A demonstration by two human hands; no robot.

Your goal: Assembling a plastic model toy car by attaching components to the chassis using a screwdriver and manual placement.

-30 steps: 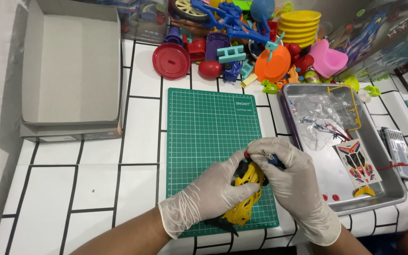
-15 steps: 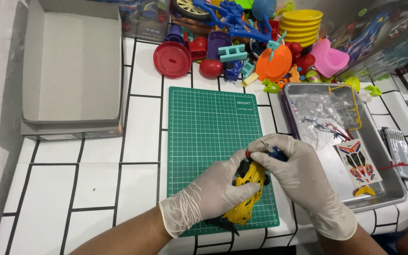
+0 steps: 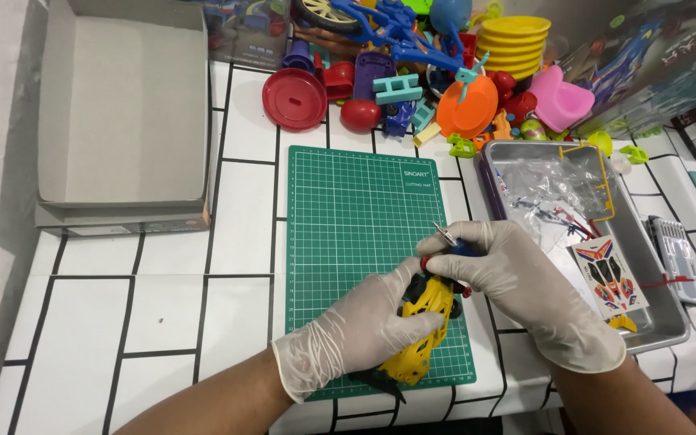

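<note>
Both my hands wear pale gloves over the near right corner of a green cutting mat. My left hand wraps around a yellow and black toy car body, holding it against the mat. My right hand grips a small blue-handled tool with a metal tip pointing up and left, right above the car's front end, where a small red piece shows.
A metal tray to the right holds plastic bags, part frames and a sticker sheet. A heap of coloured plastic toys lies behind the mat. An open grey cardboard box stands at the far left. A boxed kit sits far right.
My right hand has shifted slightly up and right with the tool, and its metal tip now shows above the fingers. My left hand keeps the car in the same spot.
</note>
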